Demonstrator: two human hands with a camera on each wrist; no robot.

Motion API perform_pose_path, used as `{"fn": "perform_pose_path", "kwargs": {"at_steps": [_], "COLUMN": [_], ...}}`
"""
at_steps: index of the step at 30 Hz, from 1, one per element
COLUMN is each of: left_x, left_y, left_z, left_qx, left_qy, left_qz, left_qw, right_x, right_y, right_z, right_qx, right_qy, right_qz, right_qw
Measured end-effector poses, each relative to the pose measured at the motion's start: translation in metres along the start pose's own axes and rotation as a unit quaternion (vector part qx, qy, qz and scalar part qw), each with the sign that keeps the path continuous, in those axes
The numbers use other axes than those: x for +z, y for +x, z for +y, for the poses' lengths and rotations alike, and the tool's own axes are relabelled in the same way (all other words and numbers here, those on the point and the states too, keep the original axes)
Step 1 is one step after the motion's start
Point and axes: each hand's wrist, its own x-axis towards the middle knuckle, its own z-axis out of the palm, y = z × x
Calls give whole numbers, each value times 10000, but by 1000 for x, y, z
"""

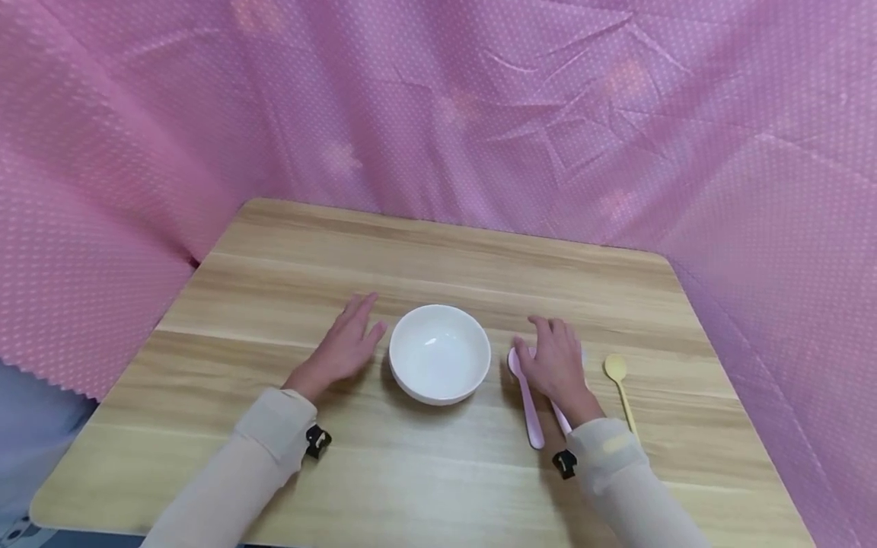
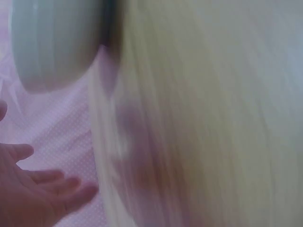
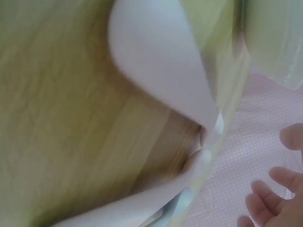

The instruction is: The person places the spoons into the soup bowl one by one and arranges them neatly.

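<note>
A white bowl [image 1: 439, 356] sits upright between the two hands. My left hand [image 1: 346, 342] hovers just left of it, fingers extended and holding nothing; the left wrist view shows these fingers [image 2: 45, 177] spread apart from the bowl [image 2: 54, 45]. Over the utensils to the right of the bowl is my right hand [image 1: 553, 361], its fingers loosely bent with nothing gripped. A lilac spoon [image 1: 526, 399] lies beneath its thumb side. A second lilac utensil [image 1: 561, 419] is mostly covered by that hand. The right wrist view also shows a pale blue piece [image 3: 182, 201], its kind unclear.
A yellow spoon [image 1: 616, 368] lies right of the right hand, its handle end hidden by the sleeve. Everything rests on a wood-grain table [image 1: 438, 266]. Pink dotted cloth [image 1: 438, 114] hangs behind and at both sides of it.
</note>
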Motion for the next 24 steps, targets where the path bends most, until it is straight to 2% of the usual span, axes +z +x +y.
{"fn": "perform_pose_path", "kwargs": {"at_steps": [1,3,6,8,11,18,24], "left_x": [1,4,11,16,23,36,48], "left_y": [0,1,1,-1,-3,-1,-1], "left_z": [1,5,11,15,17,14,10], "left_qx": [-22,-63,-239,-353,-531,-647,-726], "left_qy": [-384,-1168,-2143,-2519,-2843,-3049,-3273], "left_qz": [-23,-63,-202,-286,-354,-330,-256], "left_qw": [9993,9931,9763,9667,9566,9496,9418], "right_x": [-1,-4,-8,-10,-12,-12,-8], "right_y": [-2,-5,-11,-17,-27,-54,-65], "right_z": [-1,-2,-1,2,7,23,26], "right_qx": [53,181,413,495,563,484,608], "right_qy": [109,285,412,353,193,68,173], "right_qz": [-41,-164,-445,-612,-894,-1171,-1325], "right_qw": [9999,9993,9973,9963,9942,9919,9892]}}
